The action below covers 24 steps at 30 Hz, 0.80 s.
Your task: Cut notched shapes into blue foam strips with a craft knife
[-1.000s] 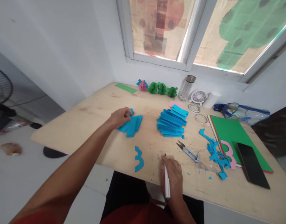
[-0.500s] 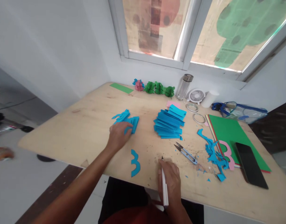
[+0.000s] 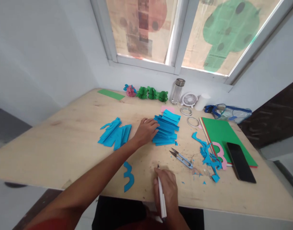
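My left hand [image 3: 146, 130] reaches to the left edge of a fanned stack of blue folded paper [image 3: 166, 127], its fingers curled together at the strips; whether it grips one is hidden. In my right hand [image 3: 167, 185] is a white pen [image 3: 161, 198], its dark tip pointing away from me near the front edge. A smaller pile of blue strips [image 3: 115, 134] lies to the left. Nearer me, a blue wavy cutout [image 3: 129, 177] rests flat between my arms. Small blue-handled snips [image 3: 181, 158] lie right of the pen tip.
Blue scraps [image 3: 208, 156], a pink cutout [image 3: 219, 155], green sheets [image 3: 223, 134] and a phone [image 3: 241, 163] lie right. Along the back stand paper ornaments [image 3: 146, 93], a glass bottle [image 3: 177, 92], a fan [image 3: 189, 99] and a pouch [image 3: 232, 113]. Tape rings [image 3: 192, 122] lie before them.
My left hand has left the smaller blue pile and moved right to the fanned stack. The view has shifted. My right hand still holds the pen.
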Tool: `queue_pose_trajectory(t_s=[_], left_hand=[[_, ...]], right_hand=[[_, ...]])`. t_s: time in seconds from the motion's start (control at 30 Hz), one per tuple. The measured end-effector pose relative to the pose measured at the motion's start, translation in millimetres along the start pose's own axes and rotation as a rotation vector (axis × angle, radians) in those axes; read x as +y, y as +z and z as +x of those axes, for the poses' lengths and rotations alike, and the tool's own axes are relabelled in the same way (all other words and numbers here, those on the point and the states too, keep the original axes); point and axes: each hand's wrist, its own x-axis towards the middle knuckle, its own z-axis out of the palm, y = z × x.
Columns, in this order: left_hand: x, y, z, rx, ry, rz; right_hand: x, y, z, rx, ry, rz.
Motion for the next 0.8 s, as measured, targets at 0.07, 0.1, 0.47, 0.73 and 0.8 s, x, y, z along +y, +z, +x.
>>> queue_pose_trajectory(t_s=[0.07, 0.1, 0.47, 0.73, 0.8], left_hand=[[-2, 3.3, 16, 0.009, 0.038, 0.041], [-2, 4.7, 23, 0.009, 0.062, 0.063], [-2, 15.3, 53, 0.039, 0.351, 0.257], [-7, 12.3, 43, 0.134, 0.484, 0.283], [-8, 10.5, 36, 0.18, 0.488, 0.275]], right_hand=[[-1, 0, 1, 0.003, -0.01, -0.012], [-2, -1, 1, 0.003, -0.012, -0.014], [-5, 0, 4, -0.012, 0.007, -0.002], [-7, -2, 6, 0.012, -0.011, 0.005], [-7, -3, 6, 0.007, -0.008, 0.016]])
